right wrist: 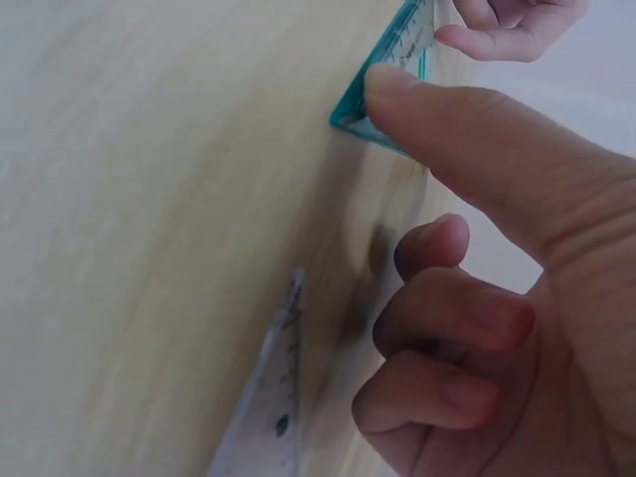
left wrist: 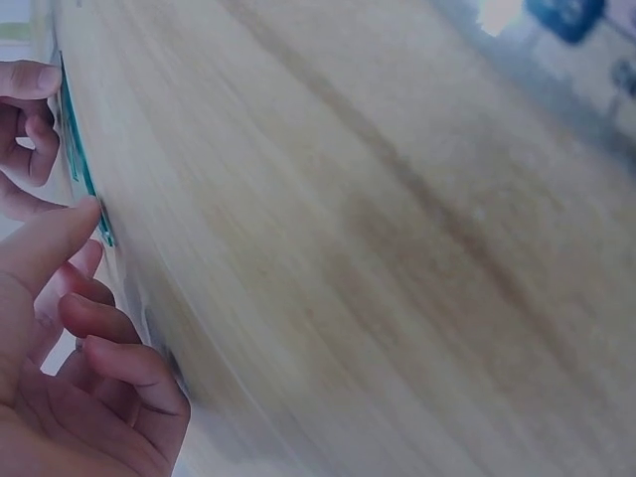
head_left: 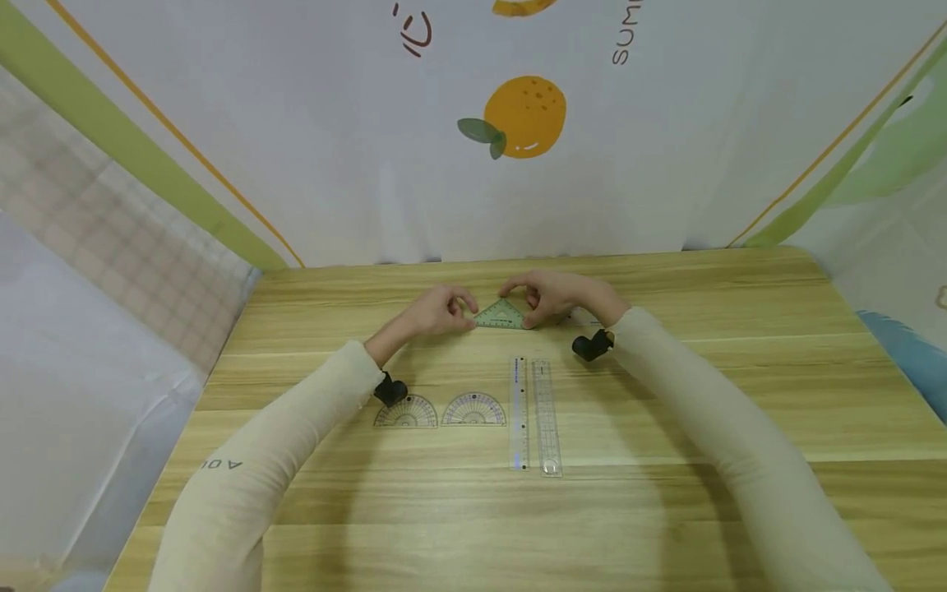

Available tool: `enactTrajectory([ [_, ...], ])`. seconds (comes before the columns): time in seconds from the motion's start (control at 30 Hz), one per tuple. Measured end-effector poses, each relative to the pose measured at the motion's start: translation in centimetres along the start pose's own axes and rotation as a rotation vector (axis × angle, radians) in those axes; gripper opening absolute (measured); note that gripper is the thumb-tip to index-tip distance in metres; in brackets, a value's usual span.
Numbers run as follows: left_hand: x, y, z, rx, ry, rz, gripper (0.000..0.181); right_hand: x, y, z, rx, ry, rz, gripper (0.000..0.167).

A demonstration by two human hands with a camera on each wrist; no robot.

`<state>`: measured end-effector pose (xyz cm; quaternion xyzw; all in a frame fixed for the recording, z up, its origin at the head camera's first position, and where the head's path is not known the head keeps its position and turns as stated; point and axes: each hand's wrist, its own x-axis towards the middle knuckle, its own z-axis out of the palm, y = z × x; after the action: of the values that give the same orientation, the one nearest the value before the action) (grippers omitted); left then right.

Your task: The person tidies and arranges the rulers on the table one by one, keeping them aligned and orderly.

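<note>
A green see-through set square (head_left: 501, 315) lies near the far side of the table, its long edge facing me. My right hand (head_left: 551, 296) grips it, thumb at the right corner and index finger by the top corner. At the left corner my left hand (head_left: 442, 310) holds it with thumb and index finger. In the right wrist view the right thumb (right wrist: 477, 139) presses on the green set square (right wrist: 383, 84), other fingers curled below. A clear set square (head_left: 583, 317) lies partly hidden under my right wrist; its pointed corner (right wrist: 273, 397) shows in the right wrist view.
Two clear protractors, a left one (head_left: 406, 413) and a right one (head_left: 474, 410), lie side by side nearer me. Right of them are two clear rulers (head_left: 519, 413) (head_left: 547, 418), lengthwise. A white printed cloth (head_left: 333, 164) hangs behind the wooden table (head_left: 459, 526).
</note>
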<state>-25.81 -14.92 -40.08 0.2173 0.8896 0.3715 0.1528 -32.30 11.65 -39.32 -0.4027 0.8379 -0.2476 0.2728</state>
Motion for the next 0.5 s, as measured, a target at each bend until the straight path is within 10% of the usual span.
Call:
enactTrajectory([
  [0.5, 0.31, -0.01, -0.01, 0.015, -0.017, -0.047, 0.02, 0.19, -0.2, -0.07, -0.001, -0.01, 0.0, 0.063],
])
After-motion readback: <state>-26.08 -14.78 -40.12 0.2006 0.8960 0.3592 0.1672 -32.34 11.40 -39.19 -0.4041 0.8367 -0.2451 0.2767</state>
